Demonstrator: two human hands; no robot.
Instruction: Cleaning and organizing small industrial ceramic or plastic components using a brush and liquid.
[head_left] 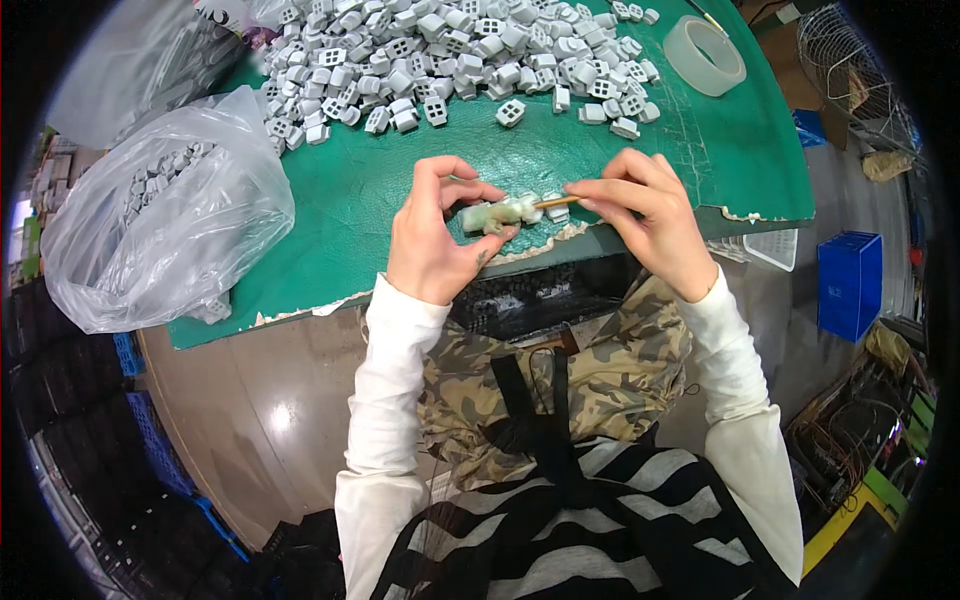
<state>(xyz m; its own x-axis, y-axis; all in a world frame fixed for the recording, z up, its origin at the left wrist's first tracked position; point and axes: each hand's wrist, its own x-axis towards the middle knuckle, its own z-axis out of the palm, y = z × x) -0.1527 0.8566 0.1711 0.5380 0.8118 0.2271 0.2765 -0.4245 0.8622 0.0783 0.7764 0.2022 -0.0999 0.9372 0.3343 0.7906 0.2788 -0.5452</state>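
Observation:
At the table's near edge, my left hand [438,225] has its thumb and fingers closed around a small pale-green, whitish lump [487,216], whose kind I cannot make out. My right hand [650,215] pinches a thin brown stick [556,201] that looks like a slim tool handle. The stick's left end meets whitish pieces [527,207] at the right end of the lump. Small light parts [558,212] sit just beneath the stick, partly covered by it and my fingers.
A large heap of small grey plastic parts [460,50] covers the far side of the green table [350,210]. A clear plastic bag [160,240] with more parts lies at left. A tape roll [705,56] rests at far right. A blue bin [850,285] stands beyond the table.

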